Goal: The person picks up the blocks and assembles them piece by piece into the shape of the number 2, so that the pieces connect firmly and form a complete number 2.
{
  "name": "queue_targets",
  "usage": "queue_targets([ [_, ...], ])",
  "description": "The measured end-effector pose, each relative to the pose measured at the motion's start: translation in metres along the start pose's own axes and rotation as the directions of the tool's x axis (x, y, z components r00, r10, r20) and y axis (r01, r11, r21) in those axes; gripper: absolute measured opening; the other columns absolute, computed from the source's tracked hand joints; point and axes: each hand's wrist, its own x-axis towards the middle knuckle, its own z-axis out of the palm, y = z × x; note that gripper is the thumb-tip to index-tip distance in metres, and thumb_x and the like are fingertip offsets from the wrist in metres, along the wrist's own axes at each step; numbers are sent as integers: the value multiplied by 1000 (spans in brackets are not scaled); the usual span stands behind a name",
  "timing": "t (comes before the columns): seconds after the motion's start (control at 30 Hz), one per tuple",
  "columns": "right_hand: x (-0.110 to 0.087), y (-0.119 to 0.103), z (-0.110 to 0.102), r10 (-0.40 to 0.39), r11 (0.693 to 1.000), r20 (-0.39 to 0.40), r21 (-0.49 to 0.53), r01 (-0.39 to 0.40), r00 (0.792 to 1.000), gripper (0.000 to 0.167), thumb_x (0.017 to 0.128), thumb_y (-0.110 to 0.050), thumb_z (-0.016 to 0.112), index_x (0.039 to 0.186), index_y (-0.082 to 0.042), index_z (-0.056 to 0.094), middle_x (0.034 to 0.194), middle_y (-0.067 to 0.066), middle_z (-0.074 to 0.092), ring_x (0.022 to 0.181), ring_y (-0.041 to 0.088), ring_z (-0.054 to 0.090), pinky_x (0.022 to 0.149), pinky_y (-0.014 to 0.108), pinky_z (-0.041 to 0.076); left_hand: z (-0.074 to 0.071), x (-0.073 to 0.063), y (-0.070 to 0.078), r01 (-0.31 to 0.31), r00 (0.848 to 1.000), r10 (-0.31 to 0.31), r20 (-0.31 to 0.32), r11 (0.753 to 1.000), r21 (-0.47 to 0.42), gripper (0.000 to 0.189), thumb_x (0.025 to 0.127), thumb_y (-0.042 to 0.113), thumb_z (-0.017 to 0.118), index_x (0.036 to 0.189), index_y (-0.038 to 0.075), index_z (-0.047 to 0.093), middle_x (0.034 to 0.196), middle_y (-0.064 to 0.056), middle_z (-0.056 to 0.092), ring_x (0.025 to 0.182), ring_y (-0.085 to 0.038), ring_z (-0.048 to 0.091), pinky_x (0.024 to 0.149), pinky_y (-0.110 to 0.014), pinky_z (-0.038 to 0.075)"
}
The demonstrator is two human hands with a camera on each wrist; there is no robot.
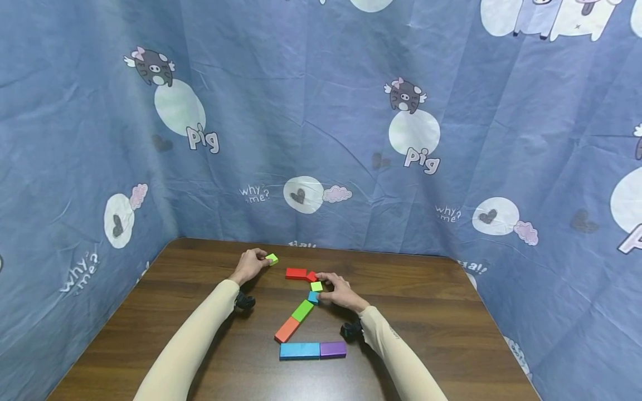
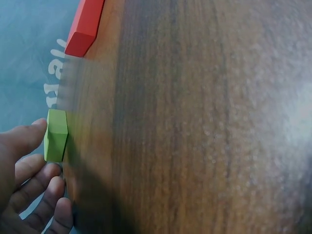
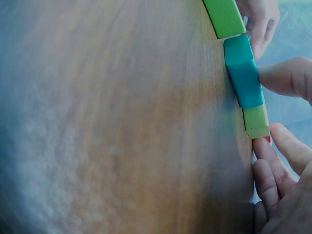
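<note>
My left hand [image 1: 250, 265] pinches a small yellow-green block [image 2: 56, 136] between thumb and index finger, near the table's back edge. My right hand [image 1: 342, 292] lies along a chain of small blocks. Its thumb touches the small blue block [image 1: 313, 297], and its index finger reaches the small red block [image 1: 311, 276]. Between these two sits another yellow-green block [image 1: 316, 286]. The fingers mostly hide the small red block in the right wrist view. A longer red block [image 1: 296, 273] adjoins it on the left.
A green block [image 1: 302, 311] and an orange block [image 1: 287, 329] join end to end in a slanting row below the blue one. Nearer the front, a long blue block [image 1: 300, 351] meets a purple block [image 1: 333, 350]. A patterned blue cloth [image 1: 346, 139] hangs behind the wooden table [image 1: 421, 312].
</note>
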Motion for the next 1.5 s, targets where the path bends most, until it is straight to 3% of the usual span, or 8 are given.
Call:
queue_targets([
  [0.23, 0, 1, 1, 1, 1000, 1, 0, -1, 1000, 56, 82, -25, 72, 134, -15, 53, 126, 8, 56, 113, 26, 48, 96, 50, 25, 3, 2, -4, -9, 1000, 9, -10, 1000, 17, 34, 88, 15, 70, 116, -3, 63, 107, -20, 67, 96, -28, 62, 82, -40, 48],
  [0.47, 0, -1, 1, 4, 1000, -2, 6, -4, 1000, 58, 82, -25, 72, 134, -14, 53, 125, 9, 56, 113, 26, 48, 95, 49, 24, 3, 2, -6, -14, 1000, 14, 8, 1000, 14, 32, 89, 15, 69, 117, 0, 65, 113, -18, 66, 96, -26, 61, 80, -39, 47],
  [0.67, -1, -2, 0, 4, 1000, 2, 6, -4, 1000, 58, 82, -25, 73, 135, -14, 52, 125, 9, 56, 113, 26, 47, 95, 50, 24, 1, 1, -8, -44, 998, 44, 48, 999, 10, 32, 90, 13, 67, 119, -1, 64, 115, -20, 64, 98, -27, 62, 80, -39, 49],
  [1.27, -1, -3, 0, 16, 1000, 15, -11, -16, 1000, 58, 83, -27, 72, 136, -15, 52, 126, 8, 55, 114, 25, 47, 96, 48, 25, -2, -6, -15, -138, 988, 139, 61, 990, -20, 33, 88, 11, 69, 117, -5, 63, 105, -19, 67, 92, -26, 63, 77, -34, 49],
  [1.5, -1, -1, 0, 33, 999, 19, -2, -33, 999, 58, 83, -29, 72, 136, -18, 51, 125, 6, 55, 114, 23, 46, 96, 48, 24, -4, -9, -18, -145, 983, 149, 108, 988, -42, 34, 87, 13, 70, 118, -2, 64, 110, -18, 68, 95, -25, 64, 78, -34, 51],
])
